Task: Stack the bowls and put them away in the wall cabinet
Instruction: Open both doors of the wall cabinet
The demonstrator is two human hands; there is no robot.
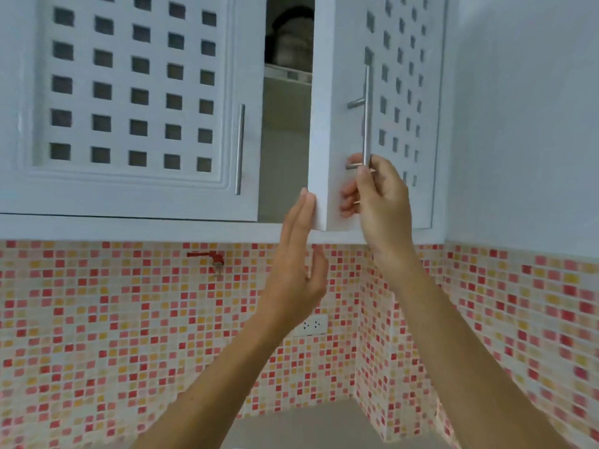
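In the head view, the white lattice-panelled wall cabinet (136,102) fills the upper frame, its right door (343,124) partly open. The right hand (379,202) has its fingers curled around the brushed-metal bar handle (366,121). The left hand (298,267), fingers straight and together, touches the door's lower edge. Dark stacked bowls (288,37), blurred, sit on the upper shelf (285,72) inside.

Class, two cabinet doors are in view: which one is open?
The right door, swung out from the cabinet. The right hand grips its handle, left hand touching its edge. The left door sits flush.
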